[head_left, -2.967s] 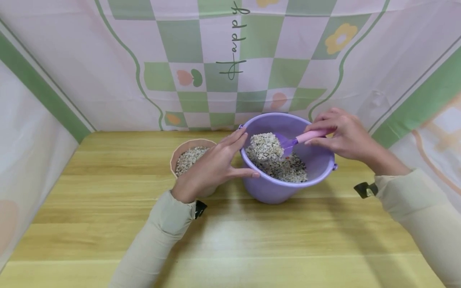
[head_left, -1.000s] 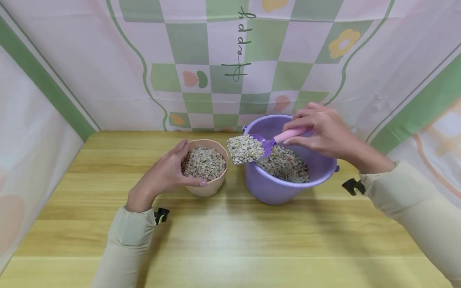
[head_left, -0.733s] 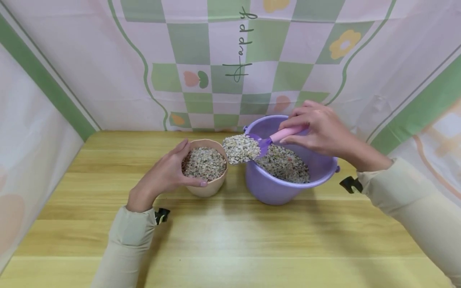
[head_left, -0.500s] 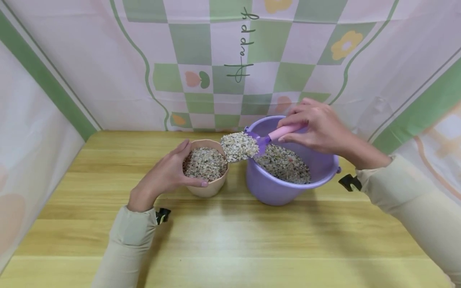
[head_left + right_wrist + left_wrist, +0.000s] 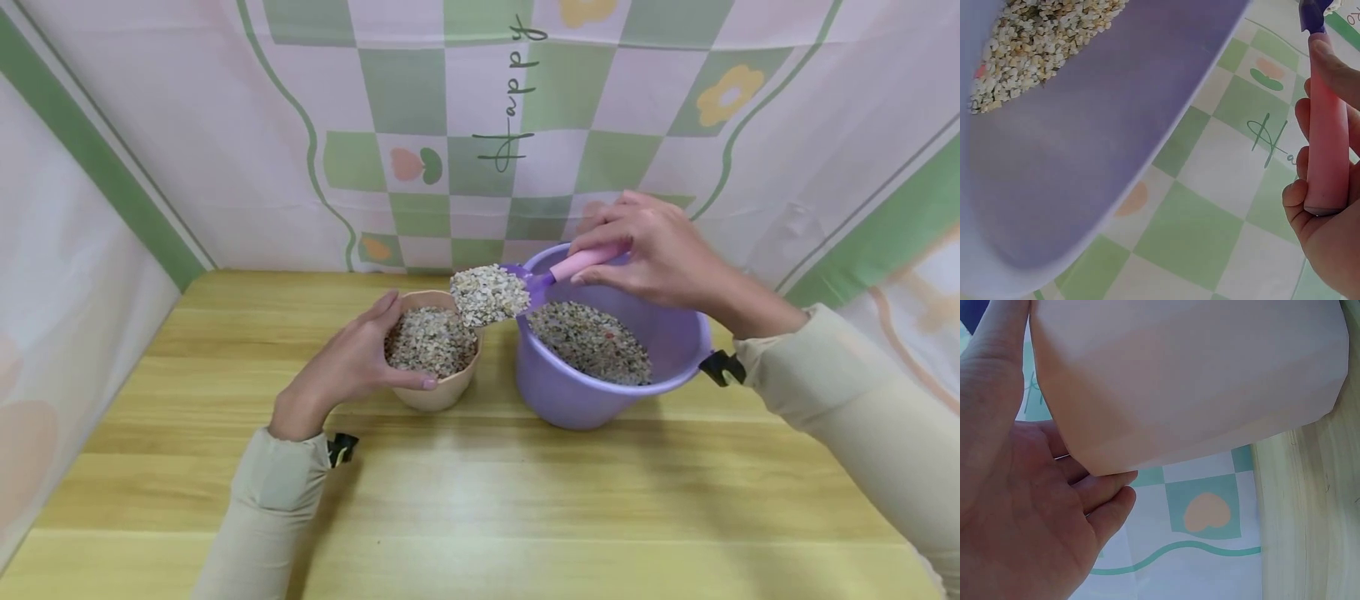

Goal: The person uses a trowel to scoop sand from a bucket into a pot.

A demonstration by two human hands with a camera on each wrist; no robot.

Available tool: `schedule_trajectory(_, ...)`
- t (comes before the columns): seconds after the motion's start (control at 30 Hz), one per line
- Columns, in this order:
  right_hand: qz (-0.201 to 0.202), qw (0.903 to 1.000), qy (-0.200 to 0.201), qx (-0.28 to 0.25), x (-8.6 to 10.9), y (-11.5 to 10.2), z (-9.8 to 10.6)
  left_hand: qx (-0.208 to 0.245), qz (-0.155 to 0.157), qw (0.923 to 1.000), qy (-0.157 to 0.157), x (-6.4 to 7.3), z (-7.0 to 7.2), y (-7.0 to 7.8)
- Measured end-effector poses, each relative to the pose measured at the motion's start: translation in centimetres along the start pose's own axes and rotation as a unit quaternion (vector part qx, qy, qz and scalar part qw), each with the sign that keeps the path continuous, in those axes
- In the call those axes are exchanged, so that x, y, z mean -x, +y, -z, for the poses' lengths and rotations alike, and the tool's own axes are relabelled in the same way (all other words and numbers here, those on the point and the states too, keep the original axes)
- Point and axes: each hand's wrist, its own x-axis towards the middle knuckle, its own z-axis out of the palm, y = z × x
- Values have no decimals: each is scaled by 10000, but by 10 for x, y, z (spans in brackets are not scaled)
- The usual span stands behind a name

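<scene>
My right hand (image 5: 651, 254) grips the pink handle of a small purple shovel (image 5: 583, 263), fingers curled round it as the right wrist view shows. Pale gravel (image 5: 489, 295) is heaped on the blade, which is above the right rim of a peach faceted pot (image 5: 437, 396). Gravel fills most of that pot. My left hand (image 5: 337, 367) holds the pot from the left, thumb at the near side and fingers round the far side. To the right stands a purple bucket (image 5: 566, 400), partly filled with gravel (image 5: 592, 342); the right hand is over its far rim.
The wooden table (image 5: 450, 517) extends in front of the pot and bucket. Behind it hangs a green-and-white checked cloth (image 5: 480, 100), close to the bucket's far side. More printed cloth (image 5: 67, 275) borders the left side.
The left hand has gone from the bucket's rim to the pot. The right hand has carried the loaded shovel up and left, from inside the bucket to the pot's rim.
</scene>
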Motion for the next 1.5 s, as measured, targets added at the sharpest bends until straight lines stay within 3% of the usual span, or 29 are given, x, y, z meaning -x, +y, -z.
schedule_trajectory(0.2,-60,9999,-112,99,-7,-2,-1,57,4,10000,32,0,0,-1)
schedule_trajectory(0.43,-104,9995,-239,154,-13,-4,-4,175,-353,9991,153,-2,-1,-1)
schedule_trajectory(0.97,-21,9993,-354,89,-26,-1,-19,-4,-211,9997,100,-4,0,-4)
schedule_trajectory(1.5,-232,9961,-843,98,-33,-4,-31,100,-161,9998,33,-3,1,-6)
